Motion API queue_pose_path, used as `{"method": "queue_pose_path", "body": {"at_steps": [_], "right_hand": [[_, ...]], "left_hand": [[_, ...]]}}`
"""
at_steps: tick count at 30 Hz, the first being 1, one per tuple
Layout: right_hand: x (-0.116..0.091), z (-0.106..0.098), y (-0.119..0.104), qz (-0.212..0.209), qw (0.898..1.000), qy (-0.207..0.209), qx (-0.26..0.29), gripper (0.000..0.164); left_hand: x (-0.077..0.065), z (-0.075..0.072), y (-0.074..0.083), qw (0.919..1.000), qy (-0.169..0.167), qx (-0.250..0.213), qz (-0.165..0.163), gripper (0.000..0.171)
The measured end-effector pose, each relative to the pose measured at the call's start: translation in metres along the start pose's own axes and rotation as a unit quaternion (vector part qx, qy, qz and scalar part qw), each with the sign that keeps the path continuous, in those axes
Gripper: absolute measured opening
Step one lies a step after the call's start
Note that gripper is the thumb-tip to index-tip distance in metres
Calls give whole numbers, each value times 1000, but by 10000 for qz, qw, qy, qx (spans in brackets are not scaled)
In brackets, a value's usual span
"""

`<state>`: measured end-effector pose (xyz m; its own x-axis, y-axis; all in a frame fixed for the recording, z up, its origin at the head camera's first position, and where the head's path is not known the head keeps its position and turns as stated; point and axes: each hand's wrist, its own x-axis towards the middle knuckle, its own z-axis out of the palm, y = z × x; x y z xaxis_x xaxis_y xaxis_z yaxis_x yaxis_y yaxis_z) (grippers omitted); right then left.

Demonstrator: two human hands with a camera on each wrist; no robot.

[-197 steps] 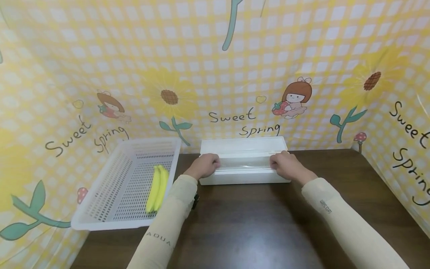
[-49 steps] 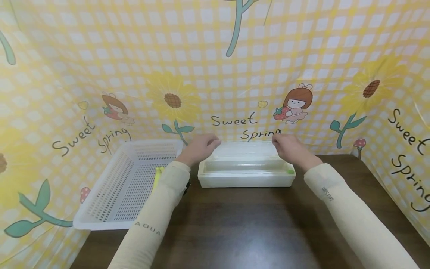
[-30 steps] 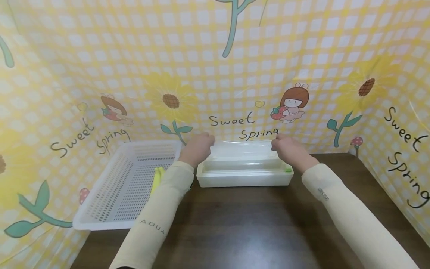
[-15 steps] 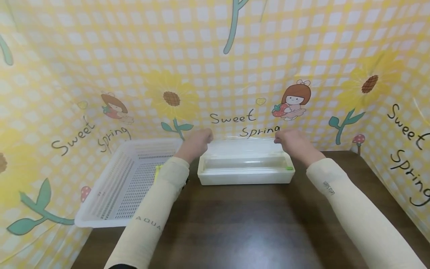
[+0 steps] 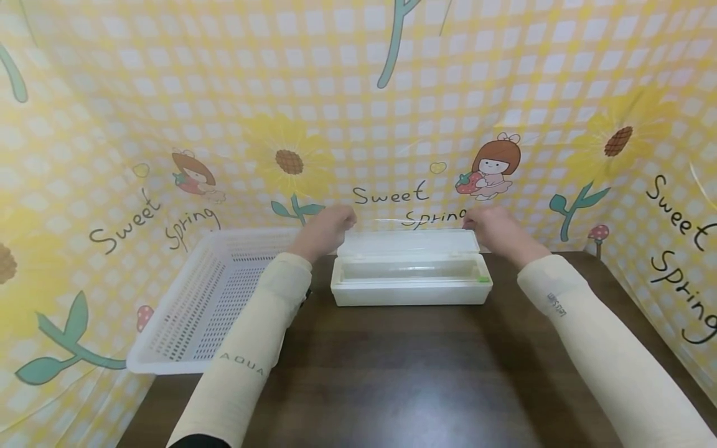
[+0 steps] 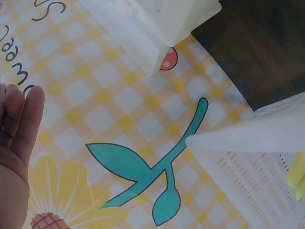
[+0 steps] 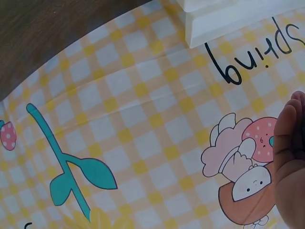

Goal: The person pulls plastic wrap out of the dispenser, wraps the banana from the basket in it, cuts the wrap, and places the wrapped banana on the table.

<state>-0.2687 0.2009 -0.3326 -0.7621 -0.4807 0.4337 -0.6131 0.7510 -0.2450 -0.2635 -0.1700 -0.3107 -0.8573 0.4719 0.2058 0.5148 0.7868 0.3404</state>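
Note:
A white cling film dispenser (image 5: 411,294) stands on the table by the back wall, its lid (image 5: 409,241) tipped back. Inside it lies a glossy clear roll (image 5: 409,271), and a green slider (image 5: 483,279) sits at the right end of its front edge. Above the lid's left corner, my left hand (image 5: 326,230) pinches one side of a clear sheet of cling film (image 5: 386,220). My right hand (image 5: 498,231) pinches the other side, over the right corner. The film is stretched between them and shows mostly as a shiny top edge. Both wrist views catch only part of each hand.
Left of the dispenser is a white perforated basket (image 5: 168,366), partly behind my left sleeve. Yellow bananas (image 6: 298,176) lie in it, seen in the left wrist view. Dark wooden table (image 5: 403,373) extends in front. A checked yellow cloth (image 5: 358,112) hangs behind and at both sides.
Both hands have risen from the dispenser's front edge to above its open lid, drawing the film up and back. Over the last second they lift slightly more; my left arm now covers the bananas.

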Motion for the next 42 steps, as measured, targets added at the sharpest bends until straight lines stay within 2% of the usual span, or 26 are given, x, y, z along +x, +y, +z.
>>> {"method": "queue_pose_path", "body": {"at_steps": [7,13,19,26,30,37,42], "right_hand": [[4,-8,-4,142,9991,58,-406,7],[6,-15,-6,-107,9967,208,-781,9],[9,-18,-3,-426,9946,460,-828,9],[12,-24,-6,-290,9968,272,-694,10],[13,-29,-8,-261,9975,253,-598,11],[16,-35,-11,-346,9957,241,-825,8],[18,-38,-11,-325,9966,229,-720,9]], "left_hand": [[2,-3,0,9997,237,-68,78,15],[3,-9,0,9994,268,-189,106,17],[5,-12,1,9992,323,-207,115,17],[6,-17,4,9996,251,-131,4,21],[7,-20,6,9996,286,-16,63,22],[9,-23,6,9992,377,60,153,22],[8,-27,8,9987,464,86,189,20]]}}
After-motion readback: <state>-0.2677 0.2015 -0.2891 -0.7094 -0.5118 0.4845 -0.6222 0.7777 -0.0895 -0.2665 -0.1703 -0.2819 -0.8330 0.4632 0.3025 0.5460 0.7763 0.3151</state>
